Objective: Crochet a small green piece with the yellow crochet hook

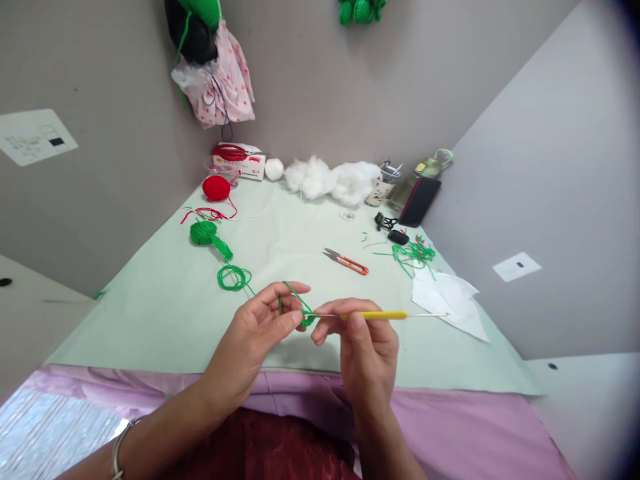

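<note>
Over there, the left hand (247, 335) pinches the green piece (307, 321), at nine o'clock from the right hand (371, 350), whose fingers are closed on the hook (377, 315). The hook lies nearly level, nine to three, its nine-o'clock end at the piece.

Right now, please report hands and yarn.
Left hand pinching green crochet piece. Right hand gripping yellow-handled hook. Orange snips beyond hands, touching neither.

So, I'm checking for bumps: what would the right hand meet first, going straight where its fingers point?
Likely the green yarn piece held by the left hand, though exact depth is unclear.
</note>
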Tool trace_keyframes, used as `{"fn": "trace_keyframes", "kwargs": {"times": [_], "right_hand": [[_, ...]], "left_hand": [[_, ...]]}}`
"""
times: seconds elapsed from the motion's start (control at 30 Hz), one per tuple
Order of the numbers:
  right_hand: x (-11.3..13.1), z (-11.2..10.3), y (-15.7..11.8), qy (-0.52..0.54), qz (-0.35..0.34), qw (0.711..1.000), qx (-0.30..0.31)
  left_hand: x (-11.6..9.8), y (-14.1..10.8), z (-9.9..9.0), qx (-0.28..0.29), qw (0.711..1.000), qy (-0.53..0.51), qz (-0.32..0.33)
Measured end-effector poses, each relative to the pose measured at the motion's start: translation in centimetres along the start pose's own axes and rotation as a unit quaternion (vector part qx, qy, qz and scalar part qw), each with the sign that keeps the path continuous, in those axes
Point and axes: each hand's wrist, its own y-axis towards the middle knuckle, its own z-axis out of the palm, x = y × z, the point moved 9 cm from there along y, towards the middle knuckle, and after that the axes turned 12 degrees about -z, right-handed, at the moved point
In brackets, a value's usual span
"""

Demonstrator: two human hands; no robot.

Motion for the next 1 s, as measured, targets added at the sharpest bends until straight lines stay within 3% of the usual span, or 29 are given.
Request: {"fn": "trace_keyframes", "kwargs": {"times": [0.2, 0.37, 0.53, 0.67, 0.83, 0.9, 1.0], "right_hand": [[1.8, 0.2, -0.1, -0.095, -0.066, 0.993, 0.028], [3.1, 0.7, -0.5, -0.177, -0.154, 0.97, 0.071], [3.2, 1.4, -0.7, -0.234, -0.186, 0.946, 0.123], [3.3, 1.2, -1.1, -0.25, -0.213, 0.939, 0.105], [2.9, 2.0, -2.1, -0.369, -0.263, 0.879, 0.146], [3.0, 1.8, -1.8, -0.345, -0.26, 0.892, 0.131], [2.7, 0.0, -0.6, -0.22, -0.173, 0.96, 0.028]], "left_hand": [[-0.4, 0.0, -0.1, -0.002, 0.999, 0.025, 0.026], [-0.7, -0.1, -0.2, -0.016, 0.998, 0.052, 0.032], [-0.7, 0.0, -0.4, -0.035, 0.997, 0.057, 0.033], [-0.2, 0.1, -0.1, -0.023, 0.999, 0.032, 0.021], [0.8, 0.6, 0.4, 0.016, 0.996, -0.077, -0.05], [1.5, 0.8, 0.7, 0.045, 0.987, -0.115, -0.102], [1.7, 0.9, 0.7, 0.061, 0.981, -0.134, -0.126]]}}
